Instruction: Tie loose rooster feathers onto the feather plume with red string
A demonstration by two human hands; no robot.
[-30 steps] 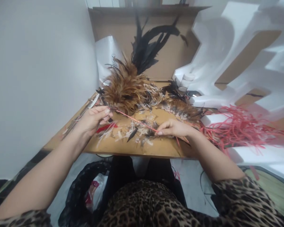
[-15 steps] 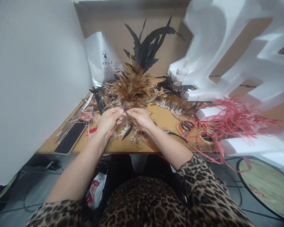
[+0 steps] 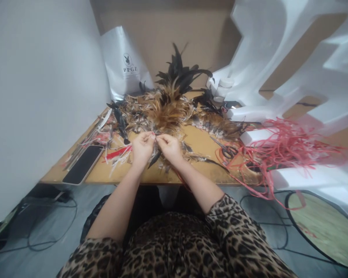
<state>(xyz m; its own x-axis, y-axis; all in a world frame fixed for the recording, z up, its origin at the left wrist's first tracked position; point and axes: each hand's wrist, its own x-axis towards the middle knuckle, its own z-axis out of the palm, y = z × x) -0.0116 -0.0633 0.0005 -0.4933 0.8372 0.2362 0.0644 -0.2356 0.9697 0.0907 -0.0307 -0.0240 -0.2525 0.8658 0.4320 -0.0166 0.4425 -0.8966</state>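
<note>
A bunch of brown feathers [image 3: 168,114] topped by long black feathers [image 3: 181,75] leans away from me over the table. At its near end my left hand [image 3: 143,148] and my right hand [image 3: 168,148] meet, thumbs and fingers pinched on the bunch's tied end. A bit of red shows between the fingertips; the exact grip is partly hidden by the fingers. Thin red ribbon trails below my right wrist. Small loose feathers and fluff lie on the table beneath both hands.
Around me on the wooden table [image 3: 197,173] are a phone [image 3: 82,164], black scissors [image 3: 227,150], more feathers [image 3: 220,125] and tangled red ribbon [image 3: 292,144]. A silver bag [image 3: 127,69] and a clear jar [image 3: 224,88] stand behind. White foam shapes [image 3: 258,58] rise at the right.
The feather bunch has tipped, its black plumes lower and more spread. My left forearm has swung inward, and both hands remain pinched together at the bunch's near end.
</note>
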